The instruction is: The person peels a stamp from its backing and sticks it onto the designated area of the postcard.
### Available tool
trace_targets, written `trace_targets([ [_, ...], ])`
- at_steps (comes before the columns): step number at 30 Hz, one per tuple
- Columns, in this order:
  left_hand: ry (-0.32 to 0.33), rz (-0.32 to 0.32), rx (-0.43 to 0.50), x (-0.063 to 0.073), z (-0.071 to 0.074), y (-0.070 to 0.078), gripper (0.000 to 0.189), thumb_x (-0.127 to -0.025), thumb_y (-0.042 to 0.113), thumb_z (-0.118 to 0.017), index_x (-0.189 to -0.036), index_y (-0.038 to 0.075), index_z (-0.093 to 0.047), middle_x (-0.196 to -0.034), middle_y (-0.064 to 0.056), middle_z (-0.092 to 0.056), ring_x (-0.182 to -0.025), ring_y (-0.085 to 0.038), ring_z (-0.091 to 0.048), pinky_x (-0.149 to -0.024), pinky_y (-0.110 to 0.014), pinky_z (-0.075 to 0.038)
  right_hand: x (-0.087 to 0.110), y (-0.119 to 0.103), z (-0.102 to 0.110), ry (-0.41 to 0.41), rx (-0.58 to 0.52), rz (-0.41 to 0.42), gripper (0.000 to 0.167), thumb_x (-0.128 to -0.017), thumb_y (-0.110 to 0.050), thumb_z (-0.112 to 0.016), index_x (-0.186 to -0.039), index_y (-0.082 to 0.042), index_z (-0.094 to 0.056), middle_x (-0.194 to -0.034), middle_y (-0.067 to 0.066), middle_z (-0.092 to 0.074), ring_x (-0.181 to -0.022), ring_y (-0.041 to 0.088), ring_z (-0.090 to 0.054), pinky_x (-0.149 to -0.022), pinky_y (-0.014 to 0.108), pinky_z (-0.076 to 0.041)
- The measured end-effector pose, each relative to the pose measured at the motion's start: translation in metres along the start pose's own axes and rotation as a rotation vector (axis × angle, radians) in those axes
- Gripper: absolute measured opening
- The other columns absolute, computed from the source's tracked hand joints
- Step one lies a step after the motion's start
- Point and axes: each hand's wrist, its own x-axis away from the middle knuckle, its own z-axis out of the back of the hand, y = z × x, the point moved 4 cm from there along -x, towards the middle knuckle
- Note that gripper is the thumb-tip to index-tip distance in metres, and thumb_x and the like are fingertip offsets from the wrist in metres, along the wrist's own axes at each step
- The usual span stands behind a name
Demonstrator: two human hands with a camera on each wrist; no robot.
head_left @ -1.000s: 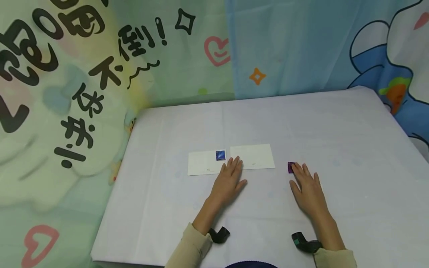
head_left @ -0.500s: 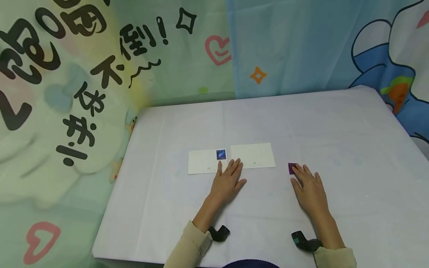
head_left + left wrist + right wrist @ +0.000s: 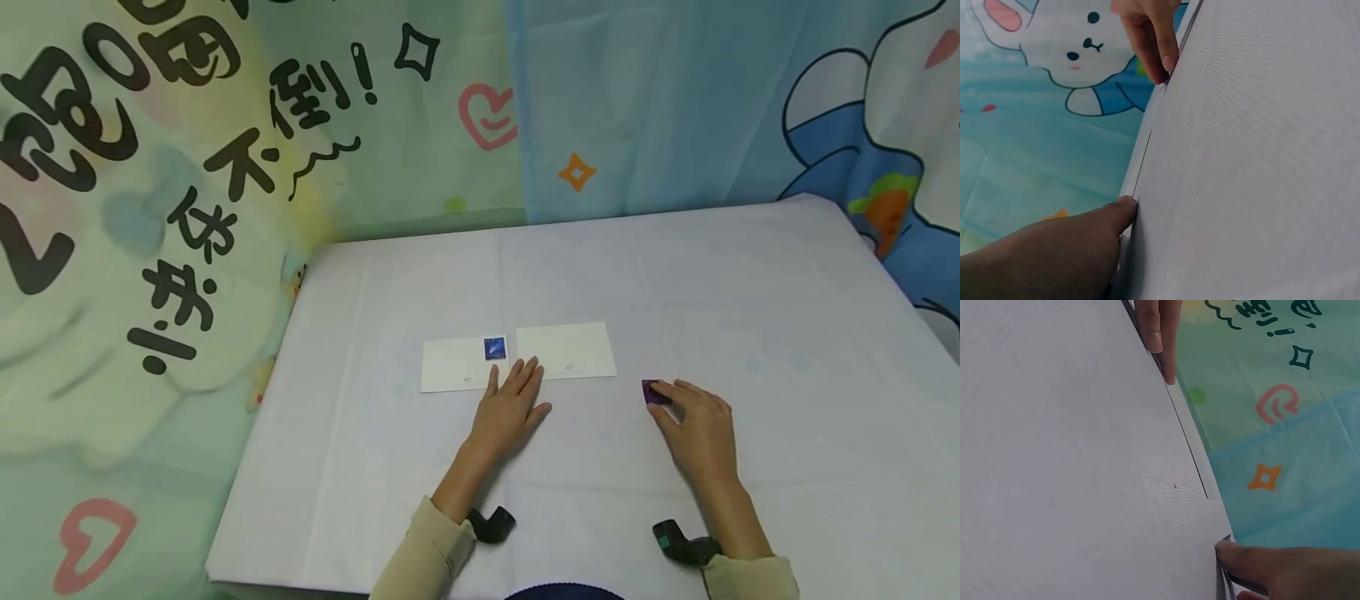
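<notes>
Pulled purple square (image 3: pixel 651 395) slightly bodyward on surface (image 3: pixel 750 317), right of white cards (image 3: pixel 570 350); now pinching with curled fingers of right hand (image 3: pixel 699 429), likely a real hold, not mere contact. Keeping left hand (image 3: pixel 510 412) flat, fingers straight, over cards' near edges.

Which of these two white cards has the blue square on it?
The left card, farther from the right hand: a blue square sits at its upper right corner. The right card shows no such square on its visible part.
</notes>
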Motion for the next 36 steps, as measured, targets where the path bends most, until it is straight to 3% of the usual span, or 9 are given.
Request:
trace_targets([
  [10,-0.006,0.007,0.017,-0.001,-0.002,0.000,0.058,-0.096,0.045,-0.041,-0.143,0.012,-0.032,-0.149,0.000,-0.025,-0.137,-0.017,-0.020,-0.109,-0.044,-0.010,0.001,-0.001,-0.002,-0.062,-0.020,0.018,0.045,-0.075,-0.013,-0.076,-0.115,0.002,-0.061,-0.117,0.021,-0.055,-0.109,0.041,-0.046,-0.086,0.058,-0.029],
  [16,-0.003,0.008,0.017,0.000,0.000,0.001,0.058,-0.096,0.045,-0.041,-0.143,0.012,-0.033,-0.149,0.000,-0.026,-0.137,-0.017,-0.021,-0.109,-0.045,-0.011,-0.001,0.002,0.008,-0.110,-0.124,0.120,0.052,-0.075,0.010,-0.054,-0.126,0.000,-0.054,-0.130,0.019,-0.049,-0.123,0.039,-0.039,-0.095,0.061,-0.023],
  [21,-0.008,0.014,0.027,0.001,0.001,0.000,0.058,-0.096,0.044,-0.042,-0.143,0.012,-0.033,-0.149,0.000,-0.026,-0.137,-0.017,-0.020,-0.109,-0.046,-0.010,-0.001,0.006,0.009,-0.232,-0.157,0.165,0.059,-0.076,0.014,-0.044,-0.132,-0.003,-0.048,-0.135,0.021,-0.044,-0.132,0.037,-0.027,-0.104,0.058,-0.009],
  [28,-0.028,0.016,0.036,0.001,0.000,0.000,0.058,-0.096,0.044,-0.041,-0.144,0.013,-0.031,-0.150,0.000,-0.023,-0.137,-0.017,-0.018,-0.109,-0.046,-0.008,0.002,0.007,0.008,-0.292,-0.123,0.170,0.040,-0.087,0.006,-0.045,-0.125,-0.002,-0.056,-0.132,0.021,-0.048,-0.130,0.038,-0.030,-0.106,0.054,-0.007],
  [36,-0.018,0.007,0.034,0.002,0.000,-0.002,0.058,-0.097,0.044,-0.041,-0.144,0.012,-0.030,-0.150,0.000,-0.023,-0.138,-0.017,-0.018,-0.108,-0.047,-0.009,0.003,0.006,0.007,-0.307,-0.078,0.146,0.037,-0.089,-0.003,-0.054,-0.126,-0.004,-0.055,-0.133,0.020,-0.047,-0.131,0.036,-0.031,-0.108,0.048,-0.007],
])
